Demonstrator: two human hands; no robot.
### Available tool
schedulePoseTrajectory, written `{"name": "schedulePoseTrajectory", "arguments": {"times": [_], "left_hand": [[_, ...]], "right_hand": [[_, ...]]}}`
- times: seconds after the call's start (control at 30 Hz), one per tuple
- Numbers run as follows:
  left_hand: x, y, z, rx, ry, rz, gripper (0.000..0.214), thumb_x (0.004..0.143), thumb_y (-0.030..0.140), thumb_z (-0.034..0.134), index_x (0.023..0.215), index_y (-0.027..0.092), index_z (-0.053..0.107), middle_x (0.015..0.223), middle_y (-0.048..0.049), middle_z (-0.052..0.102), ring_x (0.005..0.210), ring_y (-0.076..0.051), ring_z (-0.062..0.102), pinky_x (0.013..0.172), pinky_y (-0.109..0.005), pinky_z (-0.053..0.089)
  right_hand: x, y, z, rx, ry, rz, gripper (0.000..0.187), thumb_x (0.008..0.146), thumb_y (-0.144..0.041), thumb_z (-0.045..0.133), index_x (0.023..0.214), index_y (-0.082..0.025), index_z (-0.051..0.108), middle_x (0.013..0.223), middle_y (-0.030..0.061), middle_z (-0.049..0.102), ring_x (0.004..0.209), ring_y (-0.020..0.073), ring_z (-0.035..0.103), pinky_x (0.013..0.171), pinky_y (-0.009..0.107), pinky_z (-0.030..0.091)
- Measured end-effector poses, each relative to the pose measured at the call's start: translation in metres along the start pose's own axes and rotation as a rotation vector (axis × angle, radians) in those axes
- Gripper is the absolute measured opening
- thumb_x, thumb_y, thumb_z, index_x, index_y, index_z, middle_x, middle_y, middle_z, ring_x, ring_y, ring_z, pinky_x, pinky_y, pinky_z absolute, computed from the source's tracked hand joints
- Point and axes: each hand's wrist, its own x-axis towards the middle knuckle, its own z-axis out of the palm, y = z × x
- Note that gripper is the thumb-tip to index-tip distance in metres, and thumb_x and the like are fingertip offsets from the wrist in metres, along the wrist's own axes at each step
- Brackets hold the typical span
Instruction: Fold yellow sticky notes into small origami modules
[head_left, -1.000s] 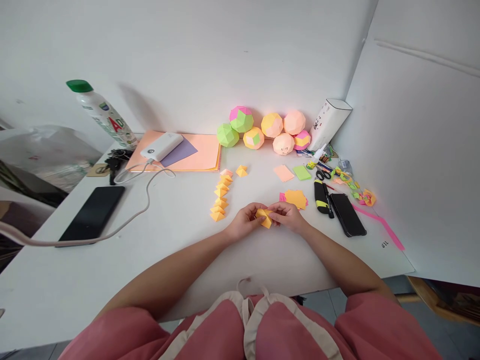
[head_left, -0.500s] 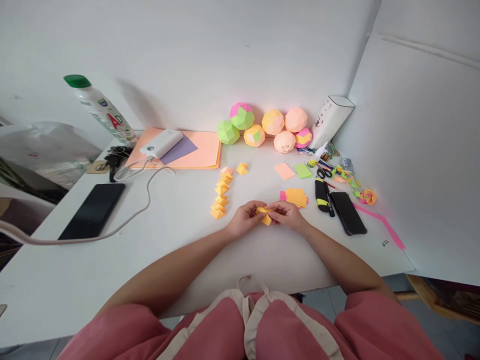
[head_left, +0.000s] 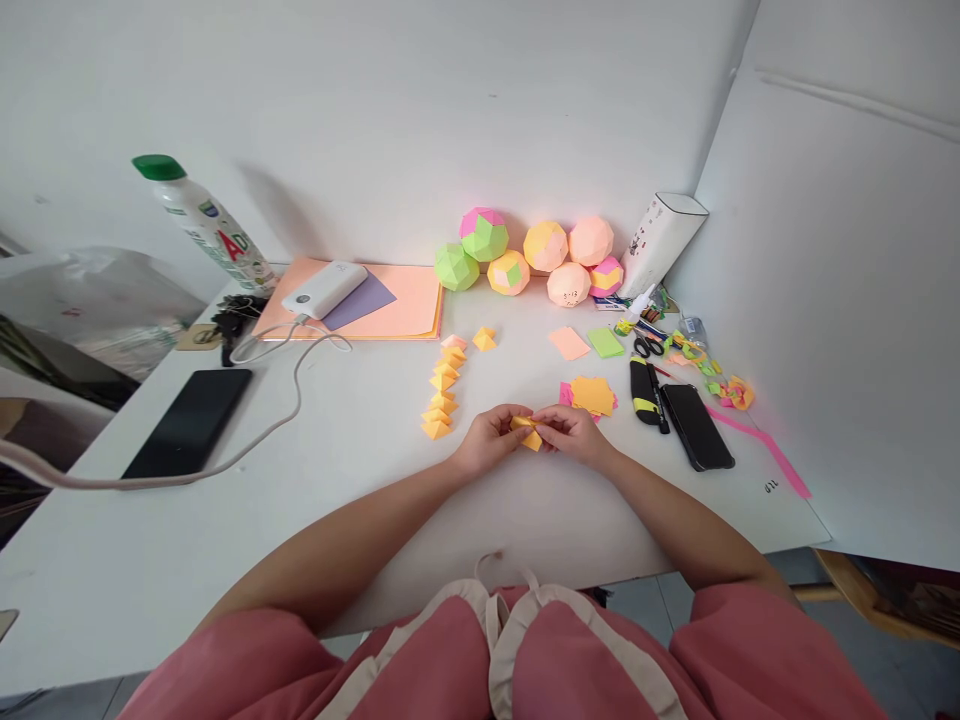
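Both my hands meet over the middle of the white table (head_left: 375, 470), pinching one small folded orange paper piece (head_left: 529, 433). My left hand (head_left: 487, 440) grips its left side with curled fingers. My right hand (head_left: 576, 432) pinches its right side. Just left of my hands runs a row of several folded orange paper units (head_left: 442, 390). A small stack of orange and pink paper squares (head_left: 591, 395) lies just behind my right hand.
Several coloured paper balls (head_left: 525, 260) sit by the back wall. To the left lie peach paper sheets (head_left: 405, 300), a white power bank (head_left: 324, 289) with its cable, a black phone (head_left: 187, 420) and a tilted bottle (head_left: 206, 225). Right: markers, scissors, another dark phone (head_left: 696, 425), a white box (head_left: 660, 243).
My fingers have shifted slightly on the orange piece, which looks folded a little smaller. The view has moved slightly.
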Motion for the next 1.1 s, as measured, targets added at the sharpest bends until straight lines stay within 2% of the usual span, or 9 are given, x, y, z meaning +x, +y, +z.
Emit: {"name": "schedulePoseTrajectory", "arguments": {"times": [0.17, 0.37, 0.57, 0.63, 0.77, 0.93, 1.1], "left_hand": [[-0.0005, 0.0001, 0.0008, 0.037, 0.077, -0.030, 0.037, 0.071, 0.044, 0.064, 0.095, 0.016, 0.059, 0.071, -0.0001, 0.060, 0.060, -0.010, 0.053, 0.057, -0.024, 0.045], [-0.0008, -0.0024, 0.0016, 0.076, 0.081, 0.001, 0.036, 0.073, 0.045, 0.061, 0.095, 0.017, 0.058, 0.072, -0.0006, 0.060, 0.061, -0.011, 0.055, 0.057, -0.025, 0.048], [-0.0010, 0.0033, 0.0022, 0.298, 0.133, 0.167, 0.029, 0.075, 0.040, 0.059, 0.092, 0.017, 0.063, 0.108, -0.0086, 0.049, 0.055, -0.005, 0.052, 0.056, -0.026, 0.049], [-0.0011, 0.0050, 0.0018, 0.356, 0.117, 0.191, 0.026, 0.078, 0.039, 0.057, 0.091, 0.018, 0.064, 0.104, -0.0083, 0.053, 0.060, -0.008, 0.054, 0.057, -0.026, 0.048], [-0.0013, 0.0036, 0.0011, 0.394, 0.103, 0.249, 0.024, 0.081, 0.037, 0.053, 0.082, 0.018, 0.067, 0.078, -0.0050, 0.061, 0.067, -0.013, 0.055, 0.057, -0.025, 0.045], [-0.0022, 0.0021, 0.0008, 0.348, 0.100, 0.282, 0.023, 0.081, 0.036, 0.055, 0.080, 0.019, 0.069, 0.077, -0.0052, 0.065, 0.067, -0.013, 0.056, 0.057, -0.025, 0.045], [-0.0028, 0.0041, 0.0008, 0.300, 0.093, 0.295, 0.021, 0.081, 0.034, 0.056, 0.083, 0.020, 0.071, 0.081, -0.0063, 0.068, 0.075, -0.016, 0.060, 0.065, -0.027, 0.048]], "right_hand": [[-0.0004, -0.0014, -0.0003, -0.017, -0.009, -0.020, 0.025, 0.078, -0.036, 0.060, 0.093, -0.017, 0.062, 0.072, 0.0013, 0.062, 0.055, 0.0105, 0.060, 0.053, 0.024, 0.051], [0.0006, -0.0009, 0.0025, -0.065, 0.009, -0.057, 0.027, 0.071, -0.034, 0.067, 0.092, -0.018, 0.063, 0.074, 0.0022, 0.064, 0.054, 0.0106, 0.058, 0.051, 0.024, 0.050], [0.0008, 0.0006, 0.0050, -0.088, 0.056, -0.094, 0.020, 0.074, -0.033, 0.062, 0.087, -0.017, 0.064, 0.072, 0.0026, 0.064, 0.050, 0.0102, 0.056, 0.047, 0.024, 0.047], [0.0004, 0.0010, 0.0049, -0.084, 0.055, -0.095, 0.020, 0.075, -0.033, 0.062, 0.087, -0.017, 0.064, 0.071, 0.0021, 0.063, 0.050, 0.0100, 0.056, 0.046, 0.024, 0.047], [-0.0001, 0.0015, 0.0046, -0.050, 0.048, -0.068, 0.022, 0.076, -0.035, 0.061, 0.089, -0.017, 0.061, 0.071, 0.0019, 0.064, 0.049, 0.0098, 0.056, 0.048, 0.024, 0.048], [0.0001, 0.0004, 0.0038, -0.037, 0.050, -0.019, 0.025, 0.076, -0.038, 0.062, 0.091, -0.018, 0.058, 0.070, 0.0022, 0.066, 0.049, 0.0108, 0.058, 0.047, 0.024, 0.047], [0.0005, -0.0026, 0.0031, -0.036, 0.049, 0.023, 0.026, 0.074, -0.041, 0.063, 0.086, -0.017, 0.059, 0.066, 0.0012, 0.066, 0.050, 0.0121, 0.061, 0.046, 0.023, 0.047]]}}
